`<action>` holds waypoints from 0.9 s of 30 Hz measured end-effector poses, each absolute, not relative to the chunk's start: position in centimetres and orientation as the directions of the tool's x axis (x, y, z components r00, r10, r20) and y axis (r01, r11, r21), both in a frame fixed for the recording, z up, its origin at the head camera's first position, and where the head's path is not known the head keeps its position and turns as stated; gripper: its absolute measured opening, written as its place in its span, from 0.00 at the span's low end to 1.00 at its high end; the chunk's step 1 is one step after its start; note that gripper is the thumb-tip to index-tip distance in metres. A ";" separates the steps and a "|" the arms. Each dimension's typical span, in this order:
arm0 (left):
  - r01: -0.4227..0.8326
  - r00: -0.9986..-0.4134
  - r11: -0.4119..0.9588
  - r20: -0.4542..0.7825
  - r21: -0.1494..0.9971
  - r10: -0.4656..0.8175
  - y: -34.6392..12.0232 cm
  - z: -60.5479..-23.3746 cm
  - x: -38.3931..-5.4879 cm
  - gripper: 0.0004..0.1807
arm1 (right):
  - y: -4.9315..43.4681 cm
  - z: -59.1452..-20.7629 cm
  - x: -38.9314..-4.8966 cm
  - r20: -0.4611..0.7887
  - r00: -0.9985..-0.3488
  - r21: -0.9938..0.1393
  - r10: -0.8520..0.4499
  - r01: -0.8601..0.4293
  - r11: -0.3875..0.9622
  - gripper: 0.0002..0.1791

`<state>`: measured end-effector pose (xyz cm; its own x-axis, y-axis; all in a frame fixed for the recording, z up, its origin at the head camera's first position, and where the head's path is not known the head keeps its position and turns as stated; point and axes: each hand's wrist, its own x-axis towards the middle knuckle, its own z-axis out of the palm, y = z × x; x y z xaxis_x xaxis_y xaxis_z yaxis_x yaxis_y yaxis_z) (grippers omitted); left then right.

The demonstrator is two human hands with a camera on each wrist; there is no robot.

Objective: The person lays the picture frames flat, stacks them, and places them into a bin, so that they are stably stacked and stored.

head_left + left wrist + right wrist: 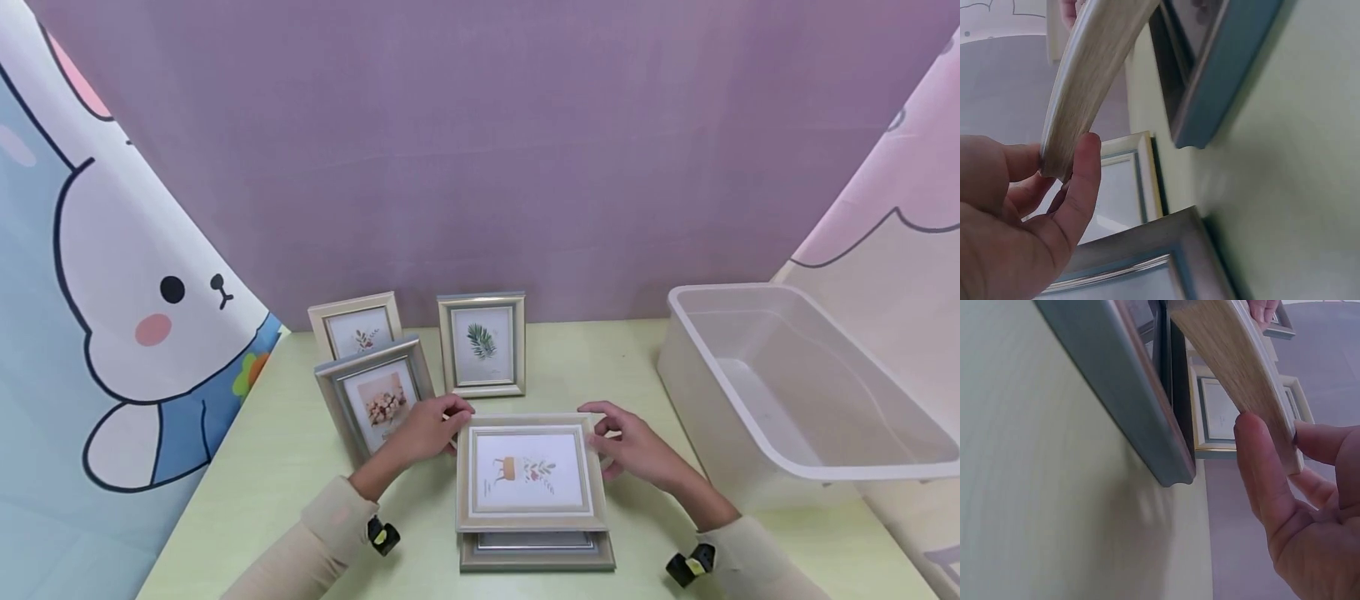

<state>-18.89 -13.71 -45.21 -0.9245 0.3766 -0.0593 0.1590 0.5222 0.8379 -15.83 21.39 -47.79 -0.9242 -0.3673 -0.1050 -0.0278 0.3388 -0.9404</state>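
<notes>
A light wooden picture frame [465, 492] with a drawing of a potted plant is held up by both hands over a grey-blue picture frame [537, 562] that lies on the table. My left hand [429, 433] pinches its far left corner; the left wrist view shows thumb and fingers on either side of the wooden edge [1088, 81]. At the far right corner my right hand [633, 443] pinches the same frame, thumb and fingertips gripping its side [1241, 369]. A gap shows between the held frame and the lower one in both wrist views.
Behind my left hand stand a grey frame with a flower photo [386, 400] and a cream frame [360, 327]. A frame with a green leaf [482, 346] stands at the back middle. On the right is a white plastic bin [720, 392]. A purple backdrop [480, 150] rises behind the table.
</notes>
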 end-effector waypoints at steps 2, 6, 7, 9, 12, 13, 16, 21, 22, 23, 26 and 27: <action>0.156 -0.921 0.507 -0.060 0.848 0.384 -13.7 -45.7 -18.9 0.10 | 21.4 -47.9 -15.7 -0.121 -0.919 -0.939 -0.374 -0.016 0.343 0.26; 0.138 -0.917 0.501 -0.081 0.854 0.391 -13.7 -46.4 -18.6 0.09 | 21.5 -48.0 -15.6 -0.140 -0.913 -0.939 -0.383 0.000 0.344 0.27; 0.129 -0.916 0.501 -0.091 0.856 0.390 -13.7 -46.5 -18.5 0.08 | 21.5 -48.1 -15.5 -0.144 -0.912 -0.939 -0.385 0.004 0.343 0.27; 0.114 -0.915 0.500 -0.105 0.859 0.390 -13.8 -46.7 -18.4 0.08 | 21.4 -48.2 -15.5 -0.150 -0.909 -0.941 -0.388 0.010 0.340 0.28; 0.108 -0.913 0.503 -0.115 0.858 0.391 -13.8 -47.0 -18.4 0.08 | 21.4 -48.4 -15.4 -0.163 -0.906 -0.941 -0.390 0.024 0.338 0.28; 0.103 -0.913 0.504 -0.119 0.858 0.390 -13.8 -47.1 -18.3 0.08 | 21.4 -48.5 -15.4 -0.167 -0.906 -0.941 -0.390 0.028 0.338 0.28; 0.099 -0.909 0.502 -0.127 0.859 0.397 -13.8 -47.3 -18.3 0.08 | 21.4 -48.7 -15.3 -0.178 -0.905 -0.939 -0.385 0.039 0.342 0.28; 0.096 -0.905 0.495 -0.132 0.864 0.405 -13.6 -47.9 -18.3 0.08 | 21.5 -48.9 -15.1 -0.183 -0.906 -0.937 -0.381 0.044 0.347 0.26; 0.097 -0.904 0.493 -0.131 0.864 0.407 -13.6 -48.0 -18.3 0.08 | 21.5 -48.9 -15.1 -0.182 -0.906 -0.936 -0.382 0.042 0.348 0.26; 0.101 -0.903 0.494 -0.129 0.864 0.409 -13.6 -48.1 -18.3 0.09 | 21.5 -49.0 -15.1 -0.182 -0.905 -0.937 -0.385 0.040 0.348 0.26; 0.116 -0.900 0.521 -0.132 0.846 0.414 -13.7 -48.2 -18.2 0.09 | 21.6 -49.1 -15.0 -0.181 -0.901 -0.938 -0.395 0.037 0.344 0.25; 0.126 -0.899 0.533 -0.130 0.837 0.418 -13.7 -48.2 -18.2 0.09 | 21.6 -49.1 -14.9 -0.179 -0.899 -0.940 -0.400 0.036 0.340 0.25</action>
